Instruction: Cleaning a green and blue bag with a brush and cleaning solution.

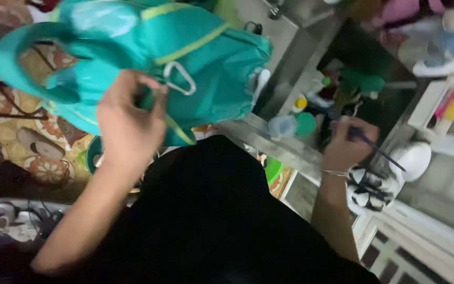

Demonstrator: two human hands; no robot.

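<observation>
A: Head view, looking straight down. The left hand (130,123) is up at a teal fabric backpack with lime-green trim (148,58), fingers pinched on a thin lime strap just below a pale metal carabiner clip (179,78).

B: And the bag itself?

A: Held in the air, above a patterned orange-and-cream floor mat (38,152), well left of the grey steel counter (269,139). It sags and folds around the grip, so I judge it soft, floppy and fairly light, probably not full.

B: Best place to hold it?

A: The broad teal loop handle (11,52) at the upper left, or the stitched strap; the smooth cloth looks likely to slide through fingers, and the clip would swing.

B: The other hand?

A: The right hand (345,144), a thin bangle at its wrist, is closed around a slim dark stick (377,150), maybe a pen or brush; it is too blurred to say. It sits past the counter's front edge, near small bottles (303,113) and a white rounded object (416,158).
</observation>
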